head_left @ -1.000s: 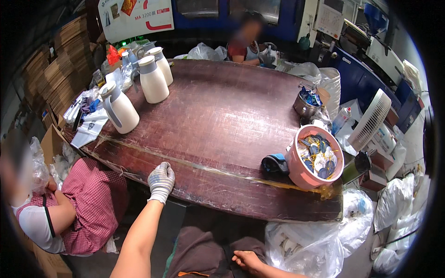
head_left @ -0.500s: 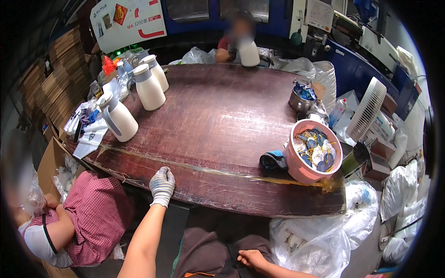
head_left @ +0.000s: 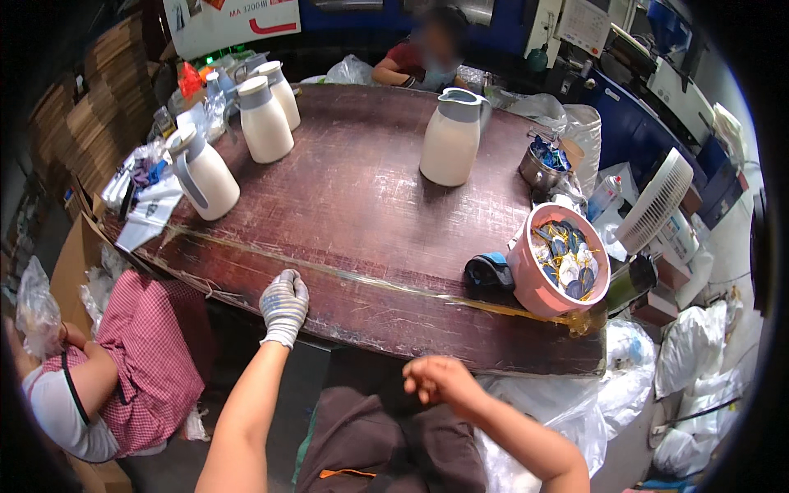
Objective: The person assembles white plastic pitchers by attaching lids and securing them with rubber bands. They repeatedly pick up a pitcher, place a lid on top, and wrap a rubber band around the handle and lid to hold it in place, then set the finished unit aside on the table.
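Note:
My left hand [head_left: 284, 303], in a striped knitted glove, rests at the near edge of the table [head_left: 353, 238] with its fingers folded in; no object shows in it. Bare, my right hand [head_left: 436, 381] is raised above my lap just short of that edge, its fingers loosely bent and apart, holding nothing. A cream insulated jug [head_left: 451, 141] with a grey neck and handle stands upright toward the far side, beyond both hands. At the left stand three similar jugs: a near one [head_left: 210, 182], a middle one [head_left: 265, 123] and a far one [head_left: 285, 94].
A pink bucket [head_left: 526, 275] of dark and pale discs with yellow strings stands at the right, beside a dark blue-trimmed pouch [head_left: 489, 270]. Behind it are a metal pot [head_left: 538, 174] and a fan [head_left: 655, 201]. One person sits across the table, another at the left.
The far person's jug now stands nearer on the table, released from that person's hold. My right hand has risen from my lap toward the table edge. My gloved left hand stays at the edge.

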`<move>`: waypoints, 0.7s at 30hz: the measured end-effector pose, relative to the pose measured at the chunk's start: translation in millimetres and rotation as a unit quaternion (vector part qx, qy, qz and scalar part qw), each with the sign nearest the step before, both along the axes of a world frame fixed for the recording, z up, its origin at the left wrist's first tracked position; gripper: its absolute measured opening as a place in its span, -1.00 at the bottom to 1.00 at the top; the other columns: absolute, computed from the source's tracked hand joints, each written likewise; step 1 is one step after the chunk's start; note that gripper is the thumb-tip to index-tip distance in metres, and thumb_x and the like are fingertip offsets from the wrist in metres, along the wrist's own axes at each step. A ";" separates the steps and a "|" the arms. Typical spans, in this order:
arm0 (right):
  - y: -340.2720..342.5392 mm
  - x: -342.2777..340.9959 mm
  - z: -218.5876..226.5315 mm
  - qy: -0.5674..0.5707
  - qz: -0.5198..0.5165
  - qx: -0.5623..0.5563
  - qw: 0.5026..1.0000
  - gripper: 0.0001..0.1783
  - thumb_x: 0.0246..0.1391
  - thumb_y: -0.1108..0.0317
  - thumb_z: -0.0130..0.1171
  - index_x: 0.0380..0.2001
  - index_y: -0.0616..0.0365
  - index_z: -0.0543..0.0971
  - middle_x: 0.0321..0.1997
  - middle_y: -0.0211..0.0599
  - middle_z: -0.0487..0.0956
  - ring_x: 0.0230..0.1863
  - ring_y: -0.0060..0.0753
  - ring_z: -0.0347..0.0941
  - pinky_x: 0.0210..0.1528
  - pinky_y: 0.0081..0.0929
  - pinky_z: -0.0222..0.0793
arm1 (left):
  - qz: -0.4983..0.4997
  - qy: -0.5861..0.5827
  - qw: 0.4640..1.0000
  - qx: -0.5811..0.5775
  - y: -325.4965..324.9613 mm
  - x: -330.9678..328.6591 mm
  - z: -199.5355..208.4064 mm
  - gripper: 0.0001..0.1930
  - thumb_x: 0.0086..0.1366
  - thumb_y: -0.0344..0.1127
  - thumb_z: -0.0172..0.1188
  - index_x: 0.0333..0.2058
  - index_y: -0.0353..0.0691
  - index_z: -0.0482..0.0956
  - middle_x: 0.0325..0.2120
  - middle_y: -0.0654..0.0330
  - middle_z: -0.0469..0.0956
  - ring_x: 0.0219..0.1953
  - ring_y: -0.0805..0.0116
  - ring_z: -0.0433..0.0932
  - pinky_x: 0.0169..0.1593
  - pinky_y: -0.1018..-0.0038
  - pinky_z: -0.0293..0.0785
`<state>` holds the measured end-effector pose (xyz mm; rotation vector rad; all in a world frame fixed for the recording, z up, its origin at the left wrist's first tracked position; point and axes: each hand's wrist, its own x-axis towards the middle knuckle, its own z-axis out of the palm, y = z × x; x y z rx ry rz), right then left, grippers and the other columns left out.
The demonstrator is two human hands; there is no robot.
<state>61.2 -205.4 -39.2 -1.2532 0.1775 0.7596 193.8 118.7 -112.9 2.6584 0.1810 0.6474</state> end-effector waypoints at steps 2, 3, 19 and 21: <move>1.1 38.8 34.6 -0.078 -0.019 -0.078 0.994 -0.73 0.23 0.24 0.11 -0.15 0.20 0.58 -0.33 -0.35 0.65 -0.54 -0.65 0.46 -0.54 -0.70 0.26 | -0.012 0.000 1.000 -0.029 -3.6 -0.3 3.6 -0.85 0.25 -0.26 0.13 -0.25 -0.12 0.57 -0.36 -0.01 0.62 -0.29 -0.06 0.60 -0.18 0.14 0.51; -1.5 59.2 47.3 -0.123 -0.022 -0.110 0.986 -0.69 0.21 0.26 0.13 -0.09 0.26 0.56 -0.28 -0.30 0.64 -0.48 -0.60 0.51 -0.45 -0.65 0.36 | -0.018 -0.010 0.999 -0.033 -6.1 0.7 4.5 -0.85 0.25 -0.26 0.13 -0.26 -0.13 0.58 -0.37 0.00 0.62 -0.30 -0.04 0.60 -0.19 0.15 0.52; 4.7 248.5 104.2 -0.574 -0.179 -0.611 0.514 -0.53 0.03 0.18 0.26 -0.01 0.13 0.48 -0.03 -0.10 0.48 -0.13 0.04 0.55 -0.10 -0.10 0.49 | -0.005 0.003 0.999 -0.033 -1.7 1.0 5.0 -0.84 0.23 -0.23 0.12 -0.31 -0.15 0.59 -0.38 0.03 0.64 -0.33 0.01 0.62 -0.21 0.17 0.53; 16.7 202.0 96.7 -0.583 -0.167 -0.567 0.558 -0.55 -0.08 0.26 0.35 -0.09 0.14 0.52 -0.07 -0.13 0.47 -0.15 0.01 0.52 -0.11 -0.13 0.46 | 0.001 0.007 1.000 -0.028 0.3 -1.1 6.9 -0.84 0.23 -0.23 0.12 -0.30 -0.14 0.58 -0.38 0.01 0.63 -0.32 -0.01 0.61 -0.21 0.16 0.52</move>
